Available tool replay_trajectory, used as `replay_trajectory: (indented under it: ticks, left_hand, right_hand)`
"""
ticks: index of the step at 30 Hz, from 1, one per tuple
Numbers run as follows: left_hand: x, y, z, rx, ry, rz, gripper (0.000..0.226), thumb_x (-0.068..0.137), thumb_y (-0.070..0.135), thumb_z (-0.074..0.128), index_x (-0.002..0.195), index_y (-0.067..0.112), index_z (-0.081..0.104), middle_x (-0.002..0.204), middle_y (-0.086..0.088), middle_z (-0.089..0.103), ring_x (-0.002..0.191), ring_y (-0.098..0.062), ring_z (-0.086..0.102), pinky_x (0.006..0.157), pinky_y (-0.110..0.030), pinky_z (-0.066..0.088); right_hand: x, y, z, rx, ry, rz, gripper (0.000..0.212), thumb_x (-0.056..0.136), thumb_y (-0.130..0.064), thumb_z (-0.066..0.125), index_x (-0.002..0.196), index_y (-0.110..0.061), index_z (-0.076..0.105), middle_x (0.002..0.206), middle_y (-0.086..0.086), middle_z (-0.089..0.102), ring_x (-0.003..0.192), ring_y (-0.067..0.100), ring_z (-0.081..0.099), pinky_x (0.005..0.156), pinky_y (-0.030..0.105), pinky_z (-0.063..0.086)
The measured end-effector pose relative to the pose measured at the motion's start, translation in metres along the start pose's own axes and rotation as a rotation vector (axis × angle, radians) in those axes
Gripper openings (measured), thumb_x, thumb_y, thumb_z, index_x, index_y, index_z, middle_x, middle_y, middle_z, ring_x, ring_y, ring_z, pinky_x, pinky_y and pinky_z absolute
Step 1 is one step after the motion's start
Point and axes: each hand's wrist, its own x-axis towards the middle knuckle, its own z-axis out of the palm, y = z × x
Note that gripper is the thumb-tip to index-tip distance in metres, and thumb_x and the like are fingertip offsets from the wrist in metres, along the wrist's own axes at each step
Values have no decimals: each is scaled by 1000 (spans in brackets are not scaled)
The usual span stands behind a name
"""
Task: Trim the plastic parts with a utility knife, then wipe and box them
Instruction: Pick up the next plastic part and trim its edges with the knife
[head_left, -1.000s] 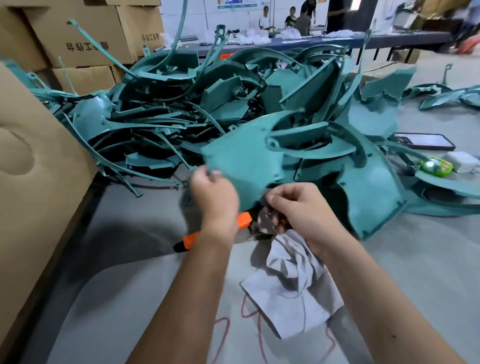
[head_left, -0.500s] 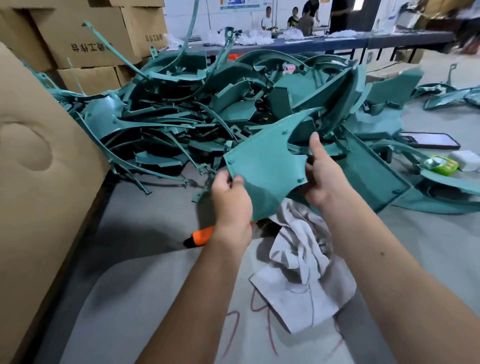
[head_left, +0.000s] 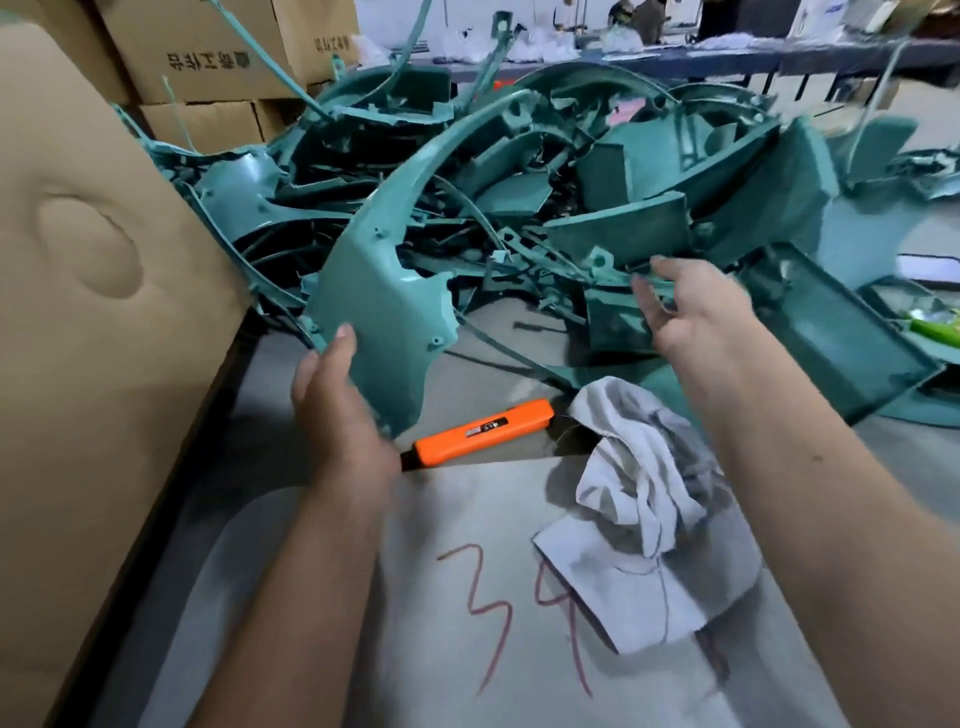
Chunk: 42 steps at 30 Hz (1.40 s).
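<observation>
Teal part (head_left: 384, 291), curved and long, is rising off the table (head_left: 467, 597), its lower edge gripped by the left hand (head_left: 337, 410), probably lifted clear for boxing. The right hand (head_left: 691, 306) is hovering apart from it, fingers loose, grasping nothing. Just below are lying the orange knife (head_left: 483, 431) and a crumpled rag (head_left: 649, 514), handy. Behind is sprawling the pile (head_left: 597, 171); a carton (head_left: 93, 312) is standing left.
</observation>
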Motion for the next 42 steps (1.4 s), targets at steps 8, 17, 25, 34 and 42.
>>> replay_trajectory:
  ticks: [8, 17, 25, 34, 42]
  left_hand:
    - [9, 3, -26, -58, -90, -87, 41, 99, 35, 62, 132, 11, 64, 118, -9, 75, 90, -20, 71, 67, -25, 56]
    - [19, 0, -39, -130, -204, -158, 42, 99, 45, 60, 131, 18, 64, 70, 2, 68, 60, -14, 65, 51, -20, 50]
    - [23, 6, -42, -40, -159, -171, 57, 93, 49, 67, 138, 14, 62, 89, -2, 74, 61, -9, 66, 49, -20, 54]
    - [20, 8, -38, 18, -179, -210, 26, 96, 46, 64, 105, 22, 72, 72, 1, 70, 61, 4, 62, 61, -22, 61]
    - [7, 1, -29, 202, -245, -238, 37, 93, 54, 67, 91, 17, 66, 59, 3, 50, 46, -9, 47, 37, -15, 40]
  right_hand:
    - [-83, 66, -7, -742, -537, -520, 16, 91, -2, 69, 103, -11, 65, 86, 5, 65, 68, 22, 65, 62, 33, 53]
    - [-67, 103, -38, -1624, -965, -1076, 37, 97, -38, 70, 130, -23, 65, 121, 3, 59, 114, 30, 54, 89, 41, 41]
    - [-47, 89, -57, -1234, -653, -982, 21, 104, -33, 58, 118, -30, 42, 89, -14, 55, 73, 12, 51, 60, 35, 34]
    - [-51, 87, -62, -1009, -516, -875, 24, 105, -44, 56, 118, -25, 50, 77, -11, 56, 66, 7, 51, 59, 30, 35]
    - [-77, 94, -58, -953, -864, -930, 29, 111, -38, 39, 101, -16, 53, 75, 2, 58, 65, 20, 52, 62, 45, 43]
